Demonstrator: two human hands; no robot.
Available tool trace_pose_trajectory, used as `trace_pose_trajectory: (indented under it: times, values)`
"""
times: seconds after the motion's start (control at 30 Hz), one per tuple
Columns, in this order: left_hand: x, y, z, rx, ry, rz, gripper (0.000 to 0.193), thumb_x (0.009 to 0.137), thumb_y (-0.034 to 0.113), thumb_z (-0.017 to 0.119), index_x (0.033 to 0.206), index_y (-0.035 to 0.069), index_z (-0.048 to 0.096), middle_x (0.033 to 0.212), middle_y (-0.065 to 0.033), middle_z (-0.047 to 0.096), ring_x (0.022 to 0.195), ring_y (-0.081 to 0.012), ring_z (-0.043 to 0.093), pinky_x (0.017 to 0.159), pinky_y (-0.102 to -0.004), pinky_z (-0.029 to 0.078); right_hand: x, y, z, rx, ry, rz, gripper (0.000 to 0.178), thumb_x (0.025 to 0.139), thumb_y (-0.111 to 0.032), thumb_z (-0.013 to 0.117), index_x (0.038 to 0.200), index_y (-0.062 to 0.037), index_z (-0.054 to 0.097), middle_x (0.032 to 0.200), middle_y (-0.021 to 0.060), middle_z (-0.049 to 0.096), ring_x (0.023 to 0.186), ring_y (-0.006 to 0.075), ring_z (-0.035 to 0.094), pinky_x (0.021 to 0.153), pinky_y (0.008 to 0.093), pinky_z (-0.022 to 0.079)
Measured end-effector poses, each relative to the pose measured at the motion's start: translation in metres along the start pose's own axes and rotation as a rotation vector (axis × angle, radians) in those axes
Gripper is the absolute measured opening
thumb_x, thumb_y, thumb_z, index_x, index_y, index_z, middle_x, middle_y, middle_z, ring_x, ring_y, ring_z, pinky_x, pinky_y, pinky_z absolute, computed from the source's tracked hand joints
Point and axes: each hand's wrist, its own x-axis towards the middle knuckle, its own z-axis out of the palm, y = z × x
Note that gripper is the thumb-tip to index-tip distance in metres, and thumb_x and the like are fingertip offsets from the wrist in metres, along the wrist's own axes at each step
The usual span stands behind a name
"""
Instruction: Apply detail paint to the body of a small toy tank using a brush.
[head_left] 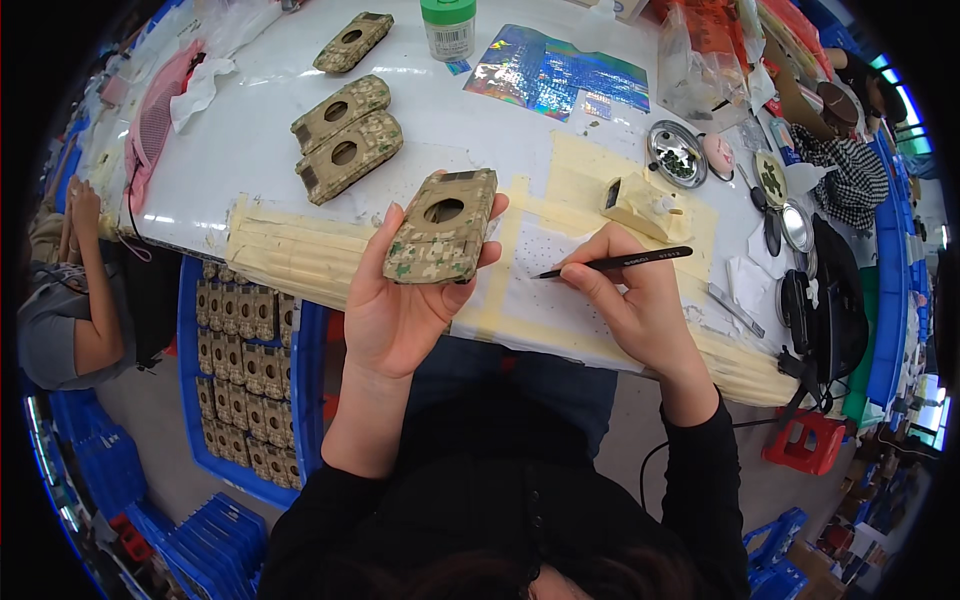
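My left hand [385, 325] holds a camouflage-patterned model tank hull [440, 245] above the table edge. The hull has a round hole in its top, and its upper face is toward me. In my right hand [640, 315] are slim black tweezers [635, 261], pinched between thumb and fingers. Their tip points left, at a white sheet [540, 318] scattered with tiny dark specks. Whether the tip grips a speck is too small to make out. Beyond my right hand a cream-coloured block [640, 212] rests on yellowish tape.
More hulls [350, 155] lie at the far left. A blue crate [190, 400] full of hulls stands below the table. Toward the back are a green-lidded jar [447, 30] and shiny holographic sheets [560, 75]. Metal dishes [677, 155] and silver tweezers [735, 310] lie right. Another person [70, 330] sits left.
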Motion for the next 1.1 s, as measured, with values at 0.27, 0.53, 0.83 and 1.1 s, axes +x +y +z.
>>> trace_pose_trajectory:
  times: [0.27,0.53,0.83,1.1]
  values:
    - [0.001,-0.003,0.014,0.118,0.15,0.017,0.05,0.104,0.038,0.027,0.145,0.009,0.031,0.14,-0.0296,0.04,0.109,-0.0342,0.062,0.082,-0.0316,0.061,0.0,0.0,0.0,-0.01,0.001,0.004,0.01,0.09,-0.005,0.064,0.09,0.0038,0.059,0.08,0.0086,0.063,0.074,0.0136,0.063,0.068,0.0266,0.051]
    - [0.001,0.0,0.003,0.024,0.023,0.007,0.06,0.104,0.038,0.03,0.15,0.002,0.015,0.151,-0.032,0.013,0.118,-0.0411,0.054,0.091,-0.0386,0.058,0.0,0.0,-0.001,-0.011,0.001,0.011,0.011,0.09,-0.006,0.064,0.089,0.0034,0.059,0.079,0.008,0.063,0.074,0.013,0.062,0.068,0.0263,0.051]
    - [0.001,-0.001,0.007,0.066,0.085,0.01,0.056,0.104,0.037,0.03,0.148,0.004,0.022,0.147,-0.0316,0.023,0.114,-0.0381,0.058,0.087,-0.0354,0.059,0.0,0.0,0.0,0.019,0.007,0.004,0.011,0.09,-0.006,0.064,0.09,0.004,0.059,0.08,0.0084,0.062,0.075,0.0136,0.062,0.069,0.0266,0.051]
    - [0.001,0.0,0.004,0.045,0.053,0.009,0.058,0.103,0.037,0.031,0.149,0.003,0.018,0.15,-0.0327,0.016,0.116,-0.0401,0.056,0.089,-0.0371,0.058,0.0,0.001,-0.001,-0.013,-0.003,-0.011,0.011,0.09,-0.006,0.064,0.09,0.0041,0.059,0.08,0.0086,0.062,0.075,0.0134,0.062,0.068,0.0265,0.051]
